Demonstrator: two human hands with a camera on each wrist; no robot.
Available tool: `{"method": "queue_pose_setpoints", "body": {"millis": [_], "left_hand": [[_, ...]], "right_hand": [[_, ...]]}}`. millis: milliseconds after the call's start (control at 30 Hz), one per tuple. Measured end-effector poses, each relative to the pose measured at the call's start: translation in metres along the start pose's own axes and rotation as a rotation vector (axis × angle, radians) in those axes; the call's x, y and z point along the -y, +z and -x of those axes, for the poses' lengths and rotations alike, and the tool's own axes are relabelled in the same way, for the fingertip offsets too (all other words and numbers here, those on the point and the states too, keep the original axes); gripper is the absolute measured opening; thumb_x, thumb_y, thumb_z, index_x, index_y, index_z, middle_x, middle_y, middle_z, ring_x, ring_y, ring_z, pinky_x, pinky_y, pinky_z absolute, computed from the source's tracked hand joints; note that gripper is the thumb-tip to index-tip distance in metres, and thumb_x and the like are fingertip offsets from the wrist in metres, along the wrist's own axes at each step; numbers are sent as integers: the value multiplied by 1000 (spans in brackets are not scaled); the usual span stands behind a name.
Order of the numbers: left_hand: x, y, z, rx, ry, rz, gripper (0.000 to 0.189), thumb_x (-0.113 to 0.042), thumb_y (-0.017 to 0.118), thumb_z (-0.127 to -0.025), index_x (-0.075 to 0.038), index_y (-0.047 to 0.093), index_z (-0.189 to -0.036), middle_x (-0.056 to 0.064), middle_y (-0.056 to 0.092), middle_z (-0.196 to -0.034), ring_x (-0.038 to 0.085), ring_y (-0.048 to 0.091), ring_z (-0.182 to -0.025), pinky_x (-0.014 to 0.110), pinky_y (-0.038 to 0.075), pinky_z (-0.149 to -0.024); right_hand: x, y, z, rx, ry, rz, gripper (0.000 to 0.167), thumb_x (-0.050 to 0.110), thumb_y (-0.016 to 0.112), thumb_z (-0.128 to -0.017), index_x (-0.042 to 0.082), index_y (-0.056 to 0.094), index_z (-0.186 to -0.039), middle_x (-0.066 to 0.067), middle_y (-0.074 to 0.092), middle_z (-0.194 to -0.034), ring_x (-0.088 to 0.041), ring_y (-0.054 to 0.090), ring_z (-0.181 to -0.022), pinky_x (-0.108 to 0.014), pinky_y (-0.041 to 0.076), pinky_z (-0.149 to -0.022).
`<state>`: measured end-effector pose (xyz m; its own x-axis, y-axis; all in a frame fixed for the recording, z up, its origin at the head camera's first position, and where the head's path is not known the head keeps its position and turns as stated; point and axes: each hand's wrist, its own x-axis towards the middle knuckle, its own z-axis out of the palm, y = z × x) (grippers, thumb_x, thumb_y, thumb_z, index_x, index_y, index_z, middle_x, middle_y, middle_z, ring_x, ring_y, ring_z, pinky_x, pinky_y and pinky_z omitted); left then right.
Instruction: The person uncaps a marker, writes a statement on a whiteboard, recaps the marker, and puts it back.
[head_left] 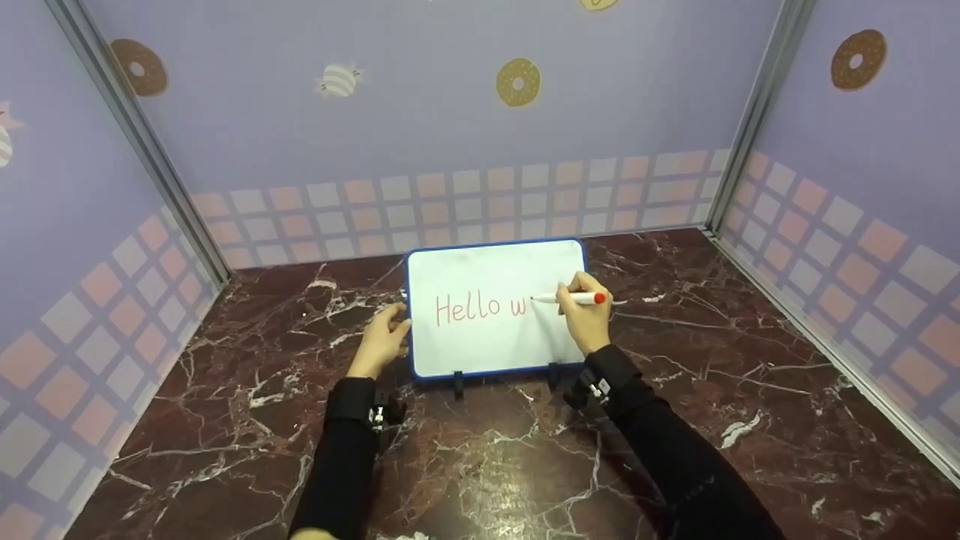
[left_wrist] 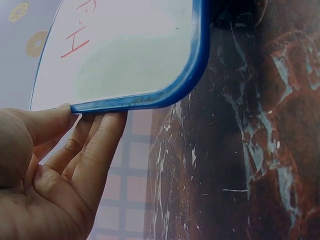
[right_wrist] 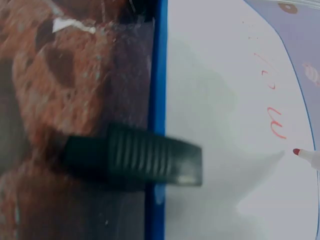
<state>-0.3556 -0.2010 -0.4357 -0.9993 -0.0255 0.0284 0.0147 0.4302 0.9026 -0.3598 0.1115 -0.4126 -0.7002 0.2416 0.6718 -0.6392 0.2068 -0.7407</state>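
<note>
A white marker (head_left: pixel 547 299) with a red end is pinched between the thumb and fingers of my right hand (head_left: pixel 588 319). Its red tip (right_wrist: pixel 296 151) points at the whiteboard (head_left: pixel 480 349), just right of the "w"; I cannot tell whether it touches. Red handwriting (head_left: pixel 480 307) on the board reads "Hello w". The blue-framed board leans upright on a black stand (head_left: pixel 458 384). My left hand (head_left: pixel 384 339) holds the board's left edge, thumb at the front and fingers against the blue rim (left_wrist: pixel 165 97). In the right wrist view the right hand is out of sight.
Beneath the board spreads a dark red, white-veined marble-look tabletop (head_left: pixel 262 420). Lilac walls (head_left: pixel 435 127) with printed doughnuts and checks enclose it at the back and sides. A ridged black stand hook (right_wrist: pixel 155 157) overlaps the board's lower rim.
</note>
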Motion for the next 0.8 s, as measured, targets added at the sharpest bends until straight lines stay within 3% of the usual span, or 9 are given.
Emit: {"method": "queue_pose_setpoints", "body": {"millis": [100,233,300,367,500,567,667,800], "left_hand": [[-1,0,-1,-2,0,5,42,-9,45,-105,1,41,-145,32,58,-125,26,61,-92,49,58,-89],[-1,0,-1,-10,-7,1,42,-9,46,-105,0,41,-145,29,60,-119,22,59,-87,47,58,-88],[-2,0,-1,-9,-12,2,42,-9,46,-105,0,41,-145,28,60,-117,22,59,-87,47,58,-88],[-2,0,-1,-3,-16,9,42,-9,46,-105,-1,41,-146,28,59,-119,23,59,-90,48,58,-90],[-1,-1,-2,11,-14,5,43,-10,45,-106,-1,39,-148,31,57,-127,30,61,-100,50,56,-93],[0,0,-2,8,-14,2,43,-10,44,-106,-1,39,-148,32,57,-127,31,61,-101,50,56,-93],[0,0,-2,1,-19,3,42,-10,45,-105,-2,40,-147,31,58,-124,28,61,-96,49,57,-91],[-1,0,-2,-7,-24,4,42,-10,45,-105,-2,41,-146,28,59,-119,23,60,-90,48,58,-90]], "right_hand": [[-1,-2,0,7,-5,9,26,-15,60,-82,-14,43,-62,-25,56,-56,-18,54,-45,-13,34,-44],[-2,0,1,16,-4,14,26,-14,61,-83,-15,44,-63,-27,57,-57,-39,56,-48,-13,34,-45],[-1,0,0,11,-7,24,26,-14,61,-83,-15,44,-63,-27,57,-59,-42,56,-49,-13,34,-45],[0,0,0,-3,-17,41,26,-15,60,-82,-14,44,-63,-26,57,-60,-34,57,-47,-12,34,-45],[4,-1,0,-46,-39,87,25,-17,59,-79,-13,43,-61,-24,53,-59,-3,50,-42,-8,32,-43],[5,-1,2,-55,-40,108,25,-18,59,-77,-13,42,-59,-24,52,-57,5,46,-40,-6,28,-42],[5,0,4,-42,-23,109,25,-18,58,-77,-13,41,-58,-24,52,-53,8,42,-39,-6,24,-41],[5,2,4,-17,19,66,25,-16,58,-78,-14,42,-59,-25,54,-51,-1,46,-38,-10,28,-40]]}}
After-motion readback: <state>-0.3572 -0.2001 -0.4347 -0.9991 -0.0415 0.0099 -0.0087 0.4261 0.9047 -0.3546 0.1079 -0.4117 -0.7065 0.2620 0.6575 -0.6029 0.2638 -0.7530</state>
